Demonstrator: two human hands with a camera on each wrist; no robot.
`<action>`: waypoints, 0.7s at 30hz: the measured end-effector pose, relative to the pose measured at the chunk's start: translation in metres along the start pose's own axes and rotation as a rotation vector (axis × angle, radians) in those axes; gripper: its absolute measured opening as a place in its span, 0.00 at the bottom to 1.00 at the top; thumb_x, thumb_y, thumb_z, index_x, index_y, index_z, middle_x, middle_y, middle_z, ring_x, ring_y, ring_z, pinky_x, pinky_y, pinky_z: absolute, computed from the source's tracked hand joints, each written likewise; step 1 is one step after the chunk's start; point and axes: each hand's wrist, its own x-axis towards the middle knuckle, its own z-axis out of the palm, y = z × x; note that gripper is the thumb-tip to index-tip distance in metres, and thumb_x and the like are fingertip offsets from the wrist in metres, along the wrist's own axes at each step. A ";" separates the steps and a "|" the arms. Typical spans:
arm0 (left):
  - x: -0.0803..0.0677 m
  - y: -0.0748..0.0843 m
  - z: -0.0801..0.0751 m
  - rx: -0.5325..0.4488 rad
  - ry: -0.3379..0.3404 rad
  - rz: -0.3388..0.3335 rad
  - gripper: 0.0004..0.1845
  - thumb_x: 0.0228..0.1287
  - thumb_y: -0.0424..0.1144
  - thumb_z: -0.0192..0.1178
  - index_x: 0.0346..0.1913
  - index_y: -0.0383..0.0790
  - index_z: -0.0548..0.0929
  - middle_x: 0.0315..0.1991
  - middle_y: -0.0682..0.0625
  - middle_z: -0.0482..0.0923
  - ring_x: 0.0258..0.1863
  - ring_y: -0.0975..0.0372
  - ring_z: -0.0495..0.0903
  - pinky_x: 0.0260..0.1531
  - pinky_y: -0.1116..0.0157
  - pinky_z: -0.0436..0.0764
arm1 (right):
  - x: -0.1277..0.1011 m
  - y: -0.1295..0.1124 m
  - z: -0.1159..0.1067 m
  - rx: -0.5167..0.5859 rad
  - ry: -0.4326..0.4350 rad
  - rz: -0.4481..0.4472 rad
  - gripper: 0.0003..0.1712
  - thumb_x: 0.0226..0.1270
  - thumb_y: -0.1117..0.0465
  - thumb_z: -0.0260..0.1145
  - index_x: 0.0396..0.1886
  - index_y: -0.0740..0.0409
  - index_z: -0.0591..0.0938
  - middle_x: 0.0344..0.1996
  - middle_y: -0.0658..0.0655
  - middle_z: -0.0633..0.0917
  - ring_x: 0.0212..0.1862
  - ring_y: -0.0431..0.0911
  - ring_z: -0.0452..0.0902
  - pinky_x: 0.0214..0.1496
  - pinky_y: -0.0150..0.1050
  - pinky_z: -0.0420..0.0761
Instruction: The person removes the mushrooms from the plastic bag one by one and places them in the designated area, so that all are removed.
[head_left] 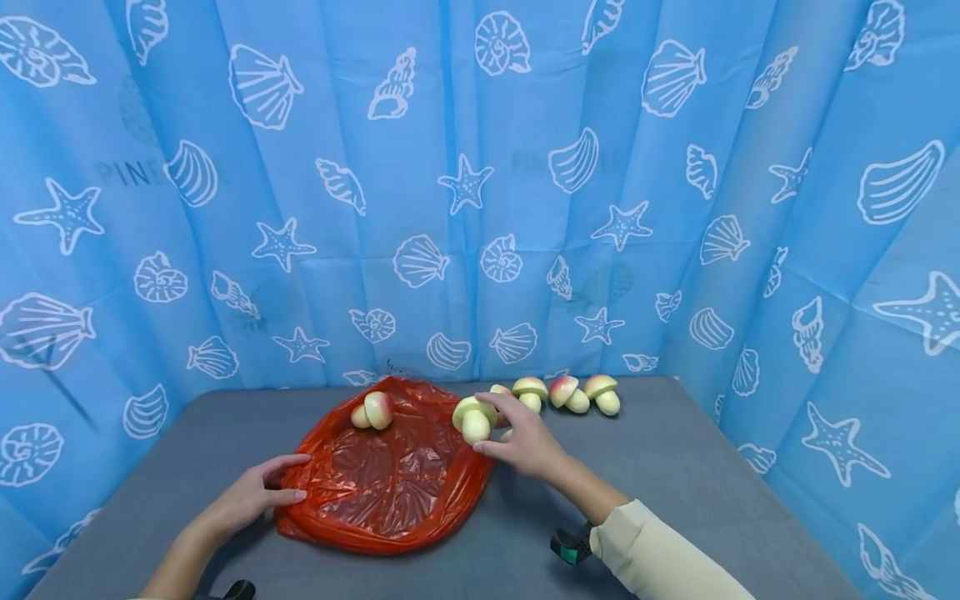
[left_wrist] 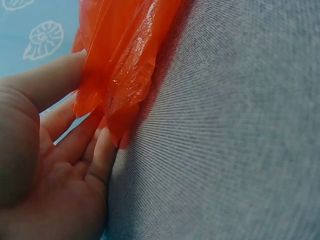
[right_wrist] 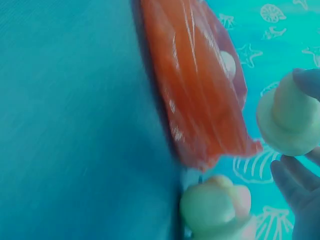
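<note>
A red plastic bag lies spread on the grey table with its mouth wide. My left hand is at the bag's left rim, with the red film between thumb and fingers in the left wrist view. My right hand pinches a toy mushroom, pale with a rounded cap, above the bag's right rim. Another toy mushroom, with a pinkish cap, lies inside the bag near the back. The right wrist view shows the held mushroom between thumb and fingers, off the table.
Several more toy mushrooms, among them one at the right end, stand along the table's back edge, partly hidden by the right hand. A blue curtain with white shell prints hangs behind and beside the grey table.
</note>
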 end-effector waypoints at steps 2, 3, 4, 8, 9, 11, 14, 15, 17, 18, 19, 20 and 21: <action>0.001 -0.001 0.000 0.002 -0.002 0.002 0.37 0.60 0.49 0.67 0.69 0.36 0.68 0.55 0.40 0.74 0.47 0.52 0.73 0.42 0.53 0.74 | -0.005 0.005 -0.006 0.002 0.051 -0.022 0.39 0.54 0.58 0.77 0.66 0.58 0.73 0.60 0.59 0.77 0.48 0.51 0.79 0.43 0.46 0.81; 0.001 -0.001 0.000 0.003 -0.003 0.004 0.37 0.60 0.49 0.67 0.69 0.36 0.68 0.55 0.40 0.74 0.47 0.52 0.73 0.42 0.53 0.74 | -0.008 0.008 -0.008 -0.005 0.081 -0.036 0.39 0.53 0.59 0.78 0.65 0.60 0.73 0.60 0.60 0.77 0.49 0.51 0.78 0.44 0.48 0.81; 0.001 -0.002 0.000 0.001 -0.004 0.004 0.37 0.60 0.49 0.67 0.69 0.36 0.68 0.55 0.40 0.73 0.47 0.52 0.73 0.42 0.54 0.74 | -0.011 0.011 -0.011 -0.010 0.109 -0.050 0.40 0.52 0.59 0.78 0.65 0.61 0.73 0.60 0.60 0.77 0.50 0.52 0.78 0.44 0.48 0.81; 0.001 -0.003 -0.001 -0.010 -0.008 0.007 0.37 0.60 0.48 0.67 0.69 0.36 0.68 0.54 0.40 0.73 0.46 0.51 0.73 0.39 0.58 0.73 | -0.020 0.024 -0.021 -0.055 0.206 -0.077 0.40 0.50 0.61 0.79 0.64 0.63 0.74 0.58 0.61 0.78 0.48 0.51 0.78 0.41 0.46 0.81; 0.001 -0.003 -0.001 -0.013 -0.009 0.009 0.37 0.60 0.48 0.67 0.69 0.36 0.68 0.54 0.40 0.73 0.46 0.51 0.73 0.39 0.58 0.73 | -0.022 0.027 -0.024 -0.066 0.224 -0.081 0.40 0.49 0.61 0.79 0.63 0.63 0.74 0.58 0.61 0.78 0.46 0.50 0.79 0.40 0.46 0.82; 0.000 -0.003 -0.002 -0.019 -0.009 0.010 0.37 0.60 0.47 0.67 0.69 0.36 0.68 0.53 0.40 0.73 0.45 0.51 0.73 0.38 0.59 0.73 | -0.026 0.033 -0.030 -0.082 0.256 -0.087 0.39 0.49 0.63 0.78 0.63 0.64 0.74 0.57 0.63 0.78 0.44 0.50 0.79 0.39 0.46 0.82; 0.000 -0.002 -0.002 -0.023 -0.007 0.007 0.37 0.60 0.47 0.67 0.69 0.36 0.68 0.52 0.40 0.73 0.45 0.51 0.73 0.38 0.58 0.73 | -0.033 0.040 -0.038 -0.094 0.289 -0.072 0.40 0.49 0.63 0.79 0.63 0.64 0.74 0.57 0.62 0.78 0.44 0.51 0.78 0.39 0.48 0.82; 0.000 -0.002 -0.002 -0.024 -0.006 0.004 0.37 0.60 0.47 0.67 0.69 0.36 0.68 0.52 0.40 0.73 0.45 0.52 0.73 0.39 0.58 0.73 | -0.036 0.042 -0.041 -0.097 0.298 -0.070 0.40 0.48 0.64 0.79 0.63 0.65 0.74 0.56 0.62 0.78 0.45 0.52 0.78 0.39 0.49 0.82; 0.000 -0.001 -0.002 -0.021 -0.011 0.008 0.37 0.61 0.47 0.67 0.69 0.35 0.67 0.54 0.39 0.73 0.46 0.51 0.73 0.40 0.55 0.74 | -0.042 0.045 -0.045 -0.107 0.312 -0.060 0.40 0.47 0.65 0.79 0.63 0.65 0.74 0.56 0.62 0.78 0.47 0.52 0.78 0.39 0.49 0.82; 0.000 -0.001 -0.002 -0.022 -0.011 0.007 0.37 0.61 0.47 0.67 0.69 0.35 0.67 0.54 0.39 0.73 0.47 0.51 0.73 0.41 0.55 0.74 | -0.046 0.046 -0.046 -0.115 0.319 -0.056 0.40 0.47 0.65 0.79 0.62 0.65 0.74 0.56 0.63 0.78 0.46 0.52 0.78 0.38 0.49 0.82; 0.000 -0.001 -0.002 -0.021 -0.011 0.007 0.37 0.61 0.47 0.67 0.69 0.35 0.68 0.55 0.39 0.73 0.47 0.51 0.73 0.42 0.54 0.74 | -0.050 0.048 -0.048 -0.122 0.325 -0.050 0.40 0.47 0.66 0.79 0.62 0.66 0.74 0.56 0.63 0.78 0.45 0.52 0.78 0.38 0.48 0.82; 0.000 0.000 -0.002 -0.022 -0.015 0.009 0.37 0.61 0.47 0.67 0.69 0.35 0.67 0.55 0.38 0.73 0.48 0.51 0.73 0.43 0.53 0.74 | -0.054 0.049 -0.049 -0.127 0.329 -0.041 0.40 0.47 0.66 0.79 0.62 0.66 0.74 0.56 0.64 0.78 0.44 0.52 0.79 0.37 0.48 0.82; 0.001 0.000 -0.002 -0.023 -0.017 0.009 0.37 0.61 0.47 0.66 0.69 0.35 0.67 0.56 0.38 0.73 0.48 0.51 0.73 0.43 0.52 0.74 | -0.058 0.050 -0.051 -0.134 0.332 -0.033 0.40 0.47 0.67 0.79 0.62 0.66 0.74 0.56 0.64 0.78 0.42 0.52 0.79 0.37 0.48 0.82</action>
